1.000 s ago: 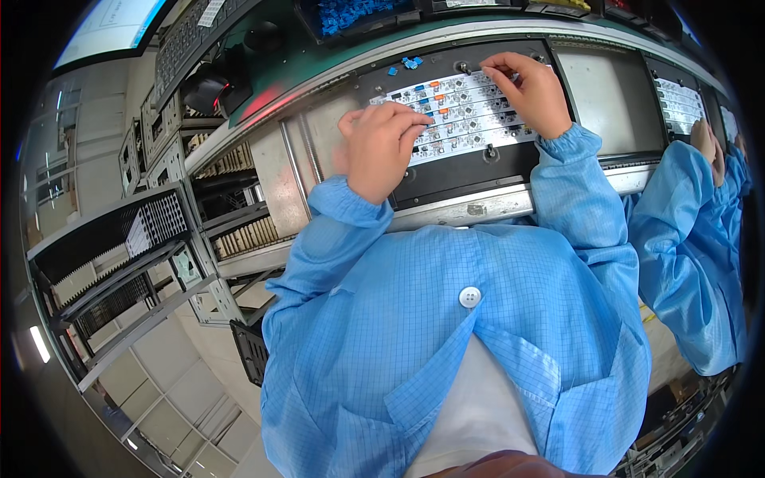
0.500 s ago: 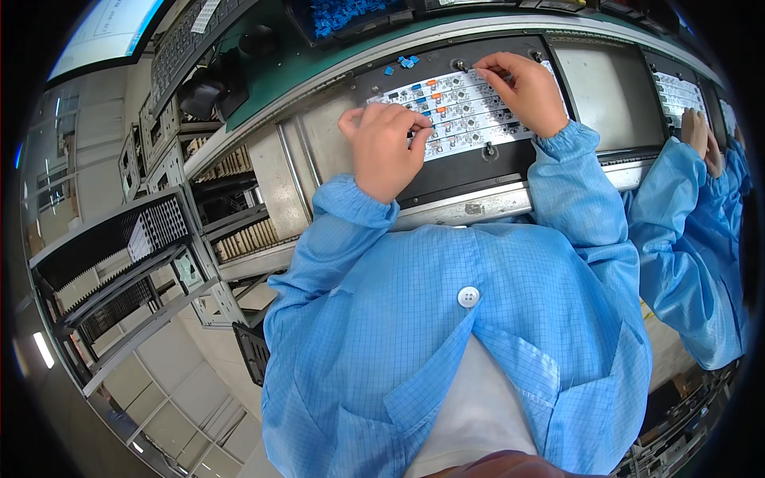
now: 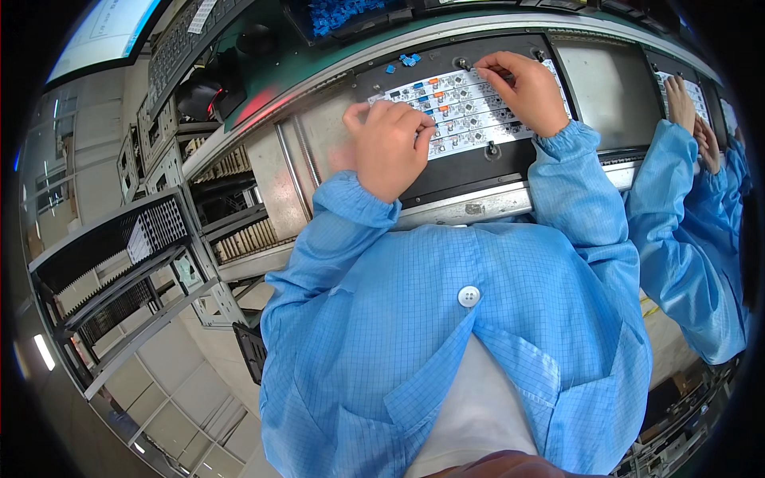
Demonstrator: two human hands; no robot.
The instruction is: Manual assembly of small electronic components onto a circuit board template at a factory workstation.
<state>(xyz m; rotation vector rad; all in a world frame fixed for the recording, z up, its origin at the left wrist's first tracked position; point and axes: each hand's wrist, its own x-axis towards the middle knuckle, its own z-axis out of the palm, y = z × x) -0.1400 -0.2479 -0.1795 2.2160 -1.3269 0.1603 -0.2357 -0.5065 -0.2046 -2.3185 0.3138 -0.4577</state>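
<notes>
White strip-shaped circuit boards, dotted with small parts, lie side by side in a black carrier before me. Blue connectors and orange ones stand on them in short rows. My left hand is over the boards' left end, thumb and index finger brought together by the blue and orange parts; anything between those tips is hidden. At the boards' far edge, close to a black clamp knob, my right hand has thumb and index finger nearly meeting. What it may hold is too small to tell.
Loose blue connectors lie on the carrier's far edge. Beyond the metal rail stands a black bin of blue parts. A keyboard and monitor are far left. At right, a co-worker's hands are over another carrier.
My left hand has shifted slightly right. The right hand stays in place. A red glow now shows on the bench's left edge, and a co-worker's hand has moved farther up over their board.
</notes>
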